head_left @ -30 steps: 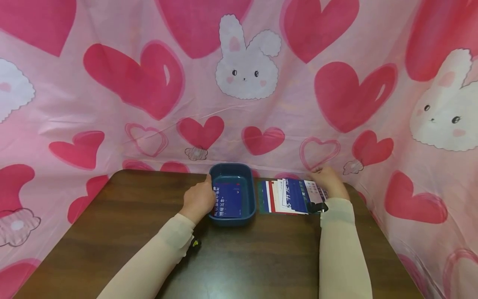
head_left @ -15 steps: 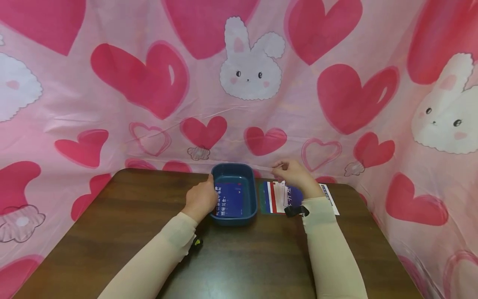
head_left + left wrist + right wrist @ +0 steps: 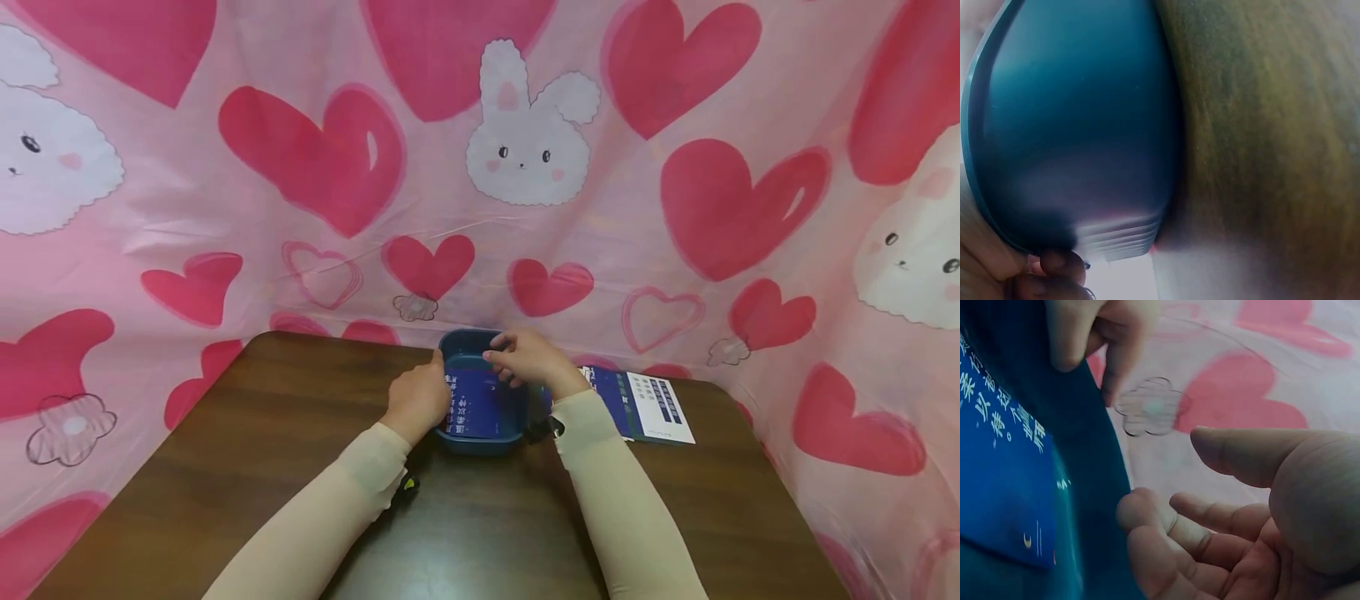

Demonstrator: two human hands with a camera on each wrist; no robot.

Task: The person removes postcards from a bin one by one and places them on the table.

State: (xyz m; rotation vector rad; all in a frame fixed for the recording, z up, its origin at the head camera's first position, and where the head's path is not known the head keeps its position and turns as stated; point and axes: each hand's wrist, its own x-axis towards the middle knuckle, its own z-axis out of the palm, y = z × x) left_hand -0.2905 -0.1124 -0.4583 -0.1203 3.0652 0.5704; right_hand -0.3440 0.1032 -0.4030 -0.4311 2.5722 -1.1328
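Note:
A dark blue rectangular bin (image 3: pixel 482 447) stands near the table's back edge, with a blue card (image 3: pixel 474 407) bearing white writing inside it. My left hand (image 3: pixel 417 402) grips the bin's left rim; in the right wrist view, its thumb (image 3: pixel 1067 344) lies over the inner wall and its fingers outside. Over the bin's back right part is my right hand (image 3: pixel 534 364), its fingers loosely bent and thumb apart. Nothing shows between them in the right wrist view. In the left wrist view, the bin's outer wall (image 3: pixel 1085 119) fills the left half.
Right of the bin, several overlapping cards (image 3: pixel 660 408) lie fanned on the brown wooden table (image 3: pixel 247 433), partly behind my right forearm. A pink curtain (image 3: pixel 435 208) with hearts and rabbits hangs behind the table and at both sides.
My right hand has moved left from the right end of the fanned cards, across them, to the bin. The left hand keeps its grip on the rim. The head view has shifted slightly.

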